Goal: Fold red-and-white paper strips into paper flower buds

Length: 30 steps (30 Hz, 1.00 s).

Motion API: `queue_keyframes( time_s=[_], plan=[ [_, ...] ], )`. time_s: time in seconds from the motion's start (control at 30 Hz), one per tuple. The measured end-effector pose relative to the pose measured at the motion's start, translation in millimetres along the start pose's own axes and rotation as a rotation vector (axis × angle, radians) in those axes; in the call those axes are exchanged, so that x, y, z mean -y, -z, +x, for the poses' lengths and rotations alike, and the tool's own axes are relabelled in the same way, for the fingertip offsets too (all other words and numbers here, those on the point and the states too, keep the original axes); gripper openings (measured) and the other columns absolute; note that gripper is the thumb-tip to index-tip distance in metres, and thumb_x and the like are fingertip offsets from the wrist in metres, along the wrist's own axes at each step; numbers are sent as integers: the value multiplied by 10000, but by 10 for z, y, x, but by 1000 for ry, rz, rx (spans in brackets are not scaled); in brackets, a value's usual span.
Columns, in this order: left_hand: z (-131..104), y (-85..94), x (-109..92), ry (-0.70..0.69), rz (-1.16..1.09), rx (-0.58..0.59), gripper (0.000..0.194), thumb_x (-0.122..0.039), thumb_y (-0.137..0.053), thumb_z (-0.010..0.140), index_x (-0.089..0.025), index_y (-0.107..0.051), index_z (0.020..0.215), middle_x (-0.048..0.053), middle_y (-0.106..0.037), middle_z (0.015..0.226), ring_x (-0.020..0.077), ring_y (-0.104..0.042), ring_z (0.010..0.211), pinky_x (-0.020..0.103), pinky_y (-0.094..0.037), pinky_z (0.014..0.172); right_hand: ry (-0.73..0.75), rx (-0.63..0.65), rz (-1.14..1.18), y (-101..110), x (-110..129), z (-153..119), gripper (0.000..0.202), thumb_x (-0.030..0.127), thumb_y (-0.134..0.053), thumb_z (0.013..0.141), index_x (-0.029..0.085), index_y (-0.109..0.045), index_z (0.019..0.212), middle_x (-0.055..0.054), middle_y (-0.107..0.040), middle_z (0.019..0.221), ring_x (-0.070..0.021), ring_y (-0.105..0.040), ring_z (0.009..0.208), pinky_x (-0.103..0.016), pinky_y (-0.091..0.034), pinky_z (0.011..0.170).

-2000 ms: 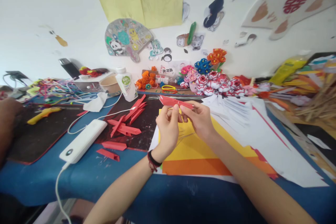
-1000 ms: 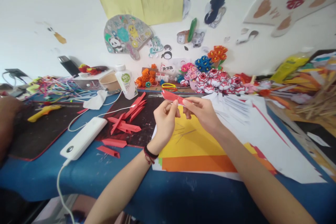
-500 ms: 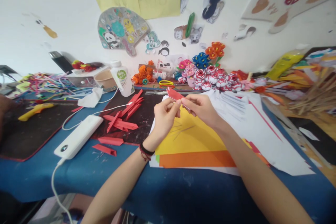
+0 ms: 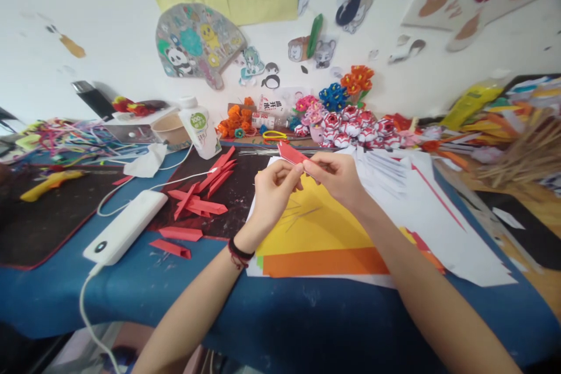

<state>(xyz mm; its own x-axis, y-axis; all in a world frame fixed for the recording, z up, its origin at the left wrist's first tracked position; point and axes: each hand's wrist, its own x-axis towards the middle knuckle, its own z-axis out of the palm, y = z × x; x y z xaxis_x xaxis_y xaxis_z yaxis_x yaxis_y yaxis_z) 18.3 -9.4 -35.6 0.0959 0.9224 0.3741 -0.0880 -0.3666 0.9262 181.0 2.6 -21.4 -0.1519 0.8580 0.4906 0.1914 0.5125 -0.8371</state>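
A folded red paper piece (image 4: 291,154) is held up over the yellow sheet (image 4: 324,228), its pointed end facing up and left. My right hand (image 4: 337,178) pinches its lower right end. Fingers closed, my left hand (image 4: 277,190) meets the piece at the same end, thumb tip against the right hand's fingers. Several folded red strips (image 4: 197,207) lie in a loose pile on the dark mat to the left. Thin wires (image 4: 302,213) rest on the yellow sheet below my hands.
A white power bank (image 4: 125,228) with a cable lies at the left. Behind the mat stands a white glue bottle (image 4: 200,128). Paper flowers (image 4: 350,128) line the wall. White sheets (image 4: 442,234) spread to the right. Another person's hand shows at the far left edge.
The whole view has shifted slightly. My hands keep nearly the same pose around the red paper piece.
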Motion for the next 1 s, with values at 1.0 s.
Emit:
queue_keyframes(
  time_s=[1.0],
  plan=[
    [-43, -71, 24, -81, -138, -228, 246, -370, -807, 847, -149, -729, 776, -2, -669, 589, 77, -574, 526, 195, -444, 525, 309, 25, -397, -123, -29, -67, 342, 427, -554, 1035, 198, -587, 782, 26, -599, 663, -100, -495, 568, -244, -352, 580]
  ],
)
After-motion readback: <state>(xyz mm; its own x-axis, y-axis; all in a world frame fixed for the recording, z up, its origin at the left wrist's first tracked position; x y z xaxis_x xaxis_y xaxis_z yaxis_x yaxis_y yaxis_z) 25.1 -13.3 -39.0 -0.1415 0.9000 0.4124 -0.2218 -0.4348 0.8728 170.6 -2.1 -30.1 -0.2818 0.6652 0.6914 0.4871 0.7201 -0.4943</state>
